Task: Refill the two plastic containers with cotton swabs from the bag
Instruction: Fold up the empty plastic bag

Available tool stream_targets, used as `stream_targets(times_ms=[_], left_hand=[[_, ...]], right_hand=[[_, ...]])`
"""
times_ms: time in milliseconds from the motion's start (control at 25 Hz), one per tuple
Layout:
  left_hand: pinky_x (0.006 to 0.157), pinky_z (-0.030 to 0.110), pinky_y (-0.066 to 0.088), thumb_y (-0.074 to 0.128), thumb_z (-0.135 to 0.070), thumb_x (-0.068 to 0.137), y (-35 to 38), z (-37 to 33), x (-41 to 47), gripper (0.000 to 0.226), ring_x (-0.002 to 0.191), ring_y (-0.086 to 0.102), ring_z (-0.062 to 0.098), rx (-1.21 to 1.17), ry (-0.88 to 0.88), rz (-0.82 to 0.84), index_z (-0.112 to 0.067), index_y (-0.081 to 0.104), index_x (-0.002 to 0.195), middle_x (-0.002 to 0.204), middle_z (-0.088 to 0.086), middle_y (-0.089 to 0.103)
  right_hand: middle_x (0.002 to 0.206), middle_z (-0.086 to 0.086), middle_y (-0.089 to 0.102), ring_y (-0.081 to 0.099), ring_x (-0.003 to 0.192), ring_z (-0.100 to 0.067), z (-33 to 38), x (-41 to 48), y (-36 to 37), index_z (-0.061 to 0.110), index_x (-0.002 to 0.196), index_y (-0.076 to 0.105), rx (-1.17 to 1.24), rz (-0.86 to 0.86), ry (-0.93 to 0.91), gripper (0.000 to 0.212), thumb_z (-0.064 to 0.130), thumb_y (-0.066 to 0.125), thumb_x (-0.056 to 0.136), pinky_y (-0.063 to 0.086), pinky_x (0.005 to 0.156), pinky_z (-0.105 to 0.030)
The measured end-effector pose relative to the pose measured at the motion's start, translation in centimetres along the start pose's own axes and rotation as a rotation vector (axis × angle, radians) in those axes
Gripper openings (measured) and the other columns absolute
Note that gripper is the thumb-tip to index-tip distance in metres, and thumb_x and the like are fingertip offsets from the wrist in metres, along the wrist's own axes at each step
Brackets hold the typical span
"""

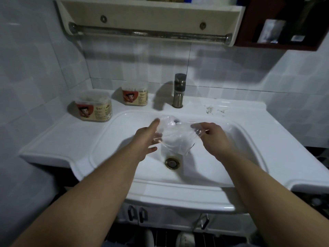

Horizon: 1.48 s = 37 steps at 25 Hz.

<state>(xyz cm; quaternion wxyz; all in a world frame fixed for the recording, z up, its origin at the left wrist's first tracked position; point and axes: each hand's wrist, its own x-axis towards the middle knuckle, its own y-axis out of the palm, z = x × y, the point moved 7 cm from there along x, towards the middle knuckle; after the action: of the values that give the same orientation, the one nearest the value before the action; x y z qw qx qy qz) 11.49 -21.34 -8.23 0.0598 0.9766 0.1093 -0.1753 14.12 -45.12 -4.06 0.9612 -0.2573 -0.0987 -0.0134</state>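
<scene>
Near container (94, 108) and far container (135, 95) on surface (58, 139), swabs inside (amount unclear). Right hand (211, 138) pinches clear bag (171, 139); left hand (147, 138) spread, touching it.

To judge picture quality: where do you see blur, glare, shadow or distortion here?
Head view: dim overall; wide-angle distortion bows the towel bar and sink edges; the clear bag is blurred and hard to outline; the faucet throws a shadow leftward.

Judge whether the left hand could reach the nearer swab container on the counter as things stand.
Probably yes. The left hand lies open against the clear bag, which the right hand pinches, and nothing stands between it and the nearer container.
</scene>
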Motion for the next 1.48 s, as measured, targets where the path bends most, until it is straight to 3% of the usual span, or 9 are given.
stream_targets(times_ms=[200,400,560,760,880,1080,1280,1360,1480], left_hand=[[0.083,0.028,0.049,0.068,-0.043,0.092,-2.0,-2.3,-0.7,0.028,0.1,0.065,0.021,0.389,0.37,-0.354,-0.022,0.06,0.109,0.104,-0.003,0.067],[0.066,0.019,0.047,0.084,-0.047,0.078,3.3,-1.2,-2.8,0.046,0.087,0.066,0.009,0.521,0.435,0.103,-0.027,0.061,0.112,0.104,-0.008,0.065],[0.067,0.036,0.062,0.074,-0.011,0.084,3.1,-0.5,-1.7,0.019,0.073,0.068,0.017,0.639,0.43,0.076,-0.021,0.067,0.1,0.103,0.002,0.068],[0.07,0.031,0.061,0.064,-0.008,0.084,-0.4,-1.5,-1.0,0.017,0.082,0.071,0.02,0.588,0.362,-0.131,-0.025,0.068,0.083,0.09,0.0,0.072],[0.056,0.026,0.057,0.064,-0.005,0.089,0.8,-0.9,-0.8,0.014,0.072,0.073,0.015,0.479,0.305,-0.02,-0.017,0.071,0.087,0.085,0.003,0.073],[0.068,0.026,0.06,0.065,-0.008,0.097,1.2,-1.4,-0.5,0.01,0.07,0.062,0.019,0.028,0.232,0.052,-0.004,0.07,0.089,0.079,0.01,0.065],[0.082,0.024,0.059,0.072,0.003,0.089,2.4,-1.5,-1.0,0.015,0.087,0.069,0.015,-0.109,0.297,0.262,-0.006,0.072,0.101,0.095,0.007,0.068],[0.076,0.026,0.056,0.073,-0.011,0.093,2.0,-1.7,-1.0,0.003,0.079,0.063,0.012,0.051,0.338,0.186,-0.011,0.075,0.095,0.089,0.002,0.067],[0.075,0.028,0.054,0.064,-0.034,0.1,1.1,-2.3,-0.8,0.028,0.074,0.058,0.015,0.171,0.38,0.038,-0.013,0.072,0.083,0.079,0.0,0.063]], right_hand=[[0.072,0.008,0.061,0.054,0.067,-0.009,0.3,-0.3,-1.0,0.02,0.087,0.068,-0.169,-0.079,0.03,0.024,0.04,0.061,0.098,0.036,0.056,-0.021],[0.073,0.007,0.063,0.06,0.071,-0.014,0.8,-0.6,0.1,0.02,0.087,0.065,-0.195,-0.029,0.003,0.02,0.038,0.065,0.095,0.04,0.059,-0.023],[0.08,0.004,0.067,0.064,0.071,-0.017,1.0,-0.8,1.4,0.026,0.089,0.067,-0.121,0.048,-0.017,0.005,0.029,0.069,0.091,0.044,0.056,-0.02],[0.08,-0.001,0.069,0.062,0.055,-0.013,-1.4,-0.5,0.8,0.021,0.095,0.07,-0.255,0.177,0.184,0.009,0.016,0.066,0.089,0.045,0.051,-0.02],[0.082,-0.011,0.066,0.069,0.057,-0.023,-1.7,-0.4,1.3,0.009,0.094,0.069,0.161,0.159,0.263,0.016,-0.004,0.061,0.091,0.059,0.061,-0.031],[0.092,-0.017,0.069,0.073,0.091,-0.033,-0.8,-0.4,1.5,-0.005,0.108,0.065,0.755,0.198,0.302,0.026,-0.018,0.062,0.086,0.058,0.091,-0.036],[0.082,-0.008,0.07,0.066,0.071,-0.018,-0.9,0.0,0.2,0.004,0.095,0.072,0.538,0.041,0.238,0.011,-0.002,0.074,0.086,0.056,0.071,-0.027],[0.078,-0.001,0.072,0.059,0.068,-0.015,-1.1,0.3,-0.4,0.009,0.09,0.076,0.464,-0.007,0.226,0.006,0.006,0.076,0.086,0.05,0.066,-0.028],[0.073,0.0,0.069,0.057,0.071,-0.017,-1.1,0.4,-0.8,0.01,0.084,0.075,0.422,-0.066,0.2,0.009,0.017,0.073,0.09,0.051,0.068,-0.03]])
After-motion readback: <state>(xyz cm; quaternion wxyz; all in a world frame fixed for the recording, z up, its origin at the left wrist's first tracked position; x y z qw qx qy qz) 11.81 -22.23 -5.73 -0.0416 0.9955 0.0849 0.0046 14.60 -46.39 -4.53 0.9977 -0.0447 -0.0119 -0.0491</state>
